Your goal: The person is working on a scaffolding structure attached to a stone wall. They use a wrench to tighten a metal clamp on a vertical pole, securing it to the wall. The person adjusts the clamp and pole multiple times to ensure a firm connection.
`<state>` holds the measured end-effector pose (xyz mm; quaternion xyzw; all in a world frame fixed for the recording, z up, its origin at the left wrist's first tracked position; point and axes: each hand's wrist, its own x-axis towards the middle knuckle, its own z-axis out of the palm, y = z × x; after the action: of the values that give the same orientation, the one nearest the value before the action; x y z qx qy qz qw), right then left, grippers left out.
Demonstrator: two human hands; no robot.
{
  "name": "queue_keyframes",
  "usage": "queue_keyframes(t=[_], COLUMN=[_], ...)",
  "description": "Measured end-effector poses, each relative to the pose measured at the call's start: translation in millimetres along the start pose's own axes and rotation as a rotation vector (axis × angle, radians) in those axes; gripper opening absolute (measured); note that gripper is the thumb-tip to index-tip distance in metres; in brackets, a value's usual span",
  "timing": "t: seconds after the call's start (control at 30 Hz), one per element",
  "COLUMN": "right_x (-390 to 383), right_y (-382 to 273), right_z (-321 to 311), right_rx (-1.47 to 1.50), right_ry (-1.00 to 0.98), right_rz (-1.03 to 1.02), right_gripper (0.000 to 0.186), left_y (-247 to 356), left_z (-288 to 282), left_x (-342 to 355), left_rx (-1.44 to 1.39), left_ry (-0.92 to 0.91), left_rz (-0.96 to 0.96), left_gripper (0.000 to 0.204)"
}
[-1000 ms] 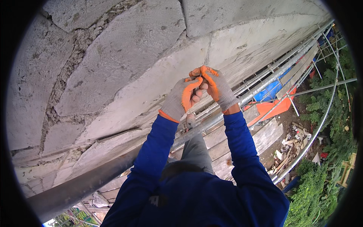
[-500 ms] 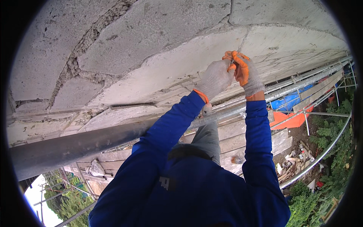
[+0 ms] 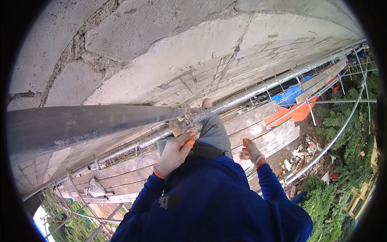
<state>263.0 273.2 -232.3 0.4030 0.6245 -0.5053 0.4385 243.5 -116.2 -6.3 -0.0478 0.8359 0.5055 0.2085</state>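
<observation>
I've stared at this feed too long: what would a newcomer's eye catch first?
Probably the pale wall with jagged seams, filling the upper view, and the thick dark pipe crossing from the left. Then the bright orange sheet at right, and the gloved left hand and right hand below centre.

A cracked grey concrete wall [image 3: 161, 44] spans ten to one o'clock; grey wooden planks [image 3: 280, 137] lie near three, green leafy foliage [image 3: 332, 197] at four, bright sky [image 3: 40, 220] at eight.
</observation>
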Motion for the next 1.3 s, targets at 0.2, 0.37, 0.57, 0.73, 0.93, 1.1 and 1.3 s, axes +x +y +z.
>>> queue_keyframes(t=[0.2, 0.37, 0.57, 0.73, 0.93, 1.1, 1.3], right_x=[-11.2, -43.6, -127.4, -152.8, -183.0, -249.0, -205.9], right_y=[197.0, 178.3, 72.6, 67.3, 143.8, 130.0, 79.4], right_z=[46.4, 29.8, 53.2, 68.7, -6.4, -22.3, -0.3], right_rx=[0.041, 0.112, -0.400, -0.418, -0.120, -0.147, 0.362], right_ry=[-0.143, -0.158, -0.033, 0.038, -0.386, -0.485, -0.492], right_rz=[-0.035, -0.159, -0.343, -0.308, -0.591, -0.460, -0.519], right_gripper=[0.048, 0.041, 0.037, 0.036, 0.032, 0.028, 0.020], left_y=[-90.2, -100.7, -90.6, -47.5, -41.6, 6.7, 0.4], left_z=[9.5, -37.7, -121.2, -141.2, -120.8, -94.5, -93.4], left_x=[-52.6, -11.9, 83.4, 148.2, 181.1, 152.8, 170.5], left_rx=[-0.381, -0.576, -0.797, -0.954, -0.642, -0.107, -0.047], left_ry=[0.407, 0.682, 0.464, -0.559, -0.724, -0.444, -0.444], left_rz=[-0.221, 0.065, 0.216, -0.043, 0.015, 0.087, 0.086], left_gripper=[0.038, 0.037, 0.046, 0.055, 0.047, 0.041, 0.034])
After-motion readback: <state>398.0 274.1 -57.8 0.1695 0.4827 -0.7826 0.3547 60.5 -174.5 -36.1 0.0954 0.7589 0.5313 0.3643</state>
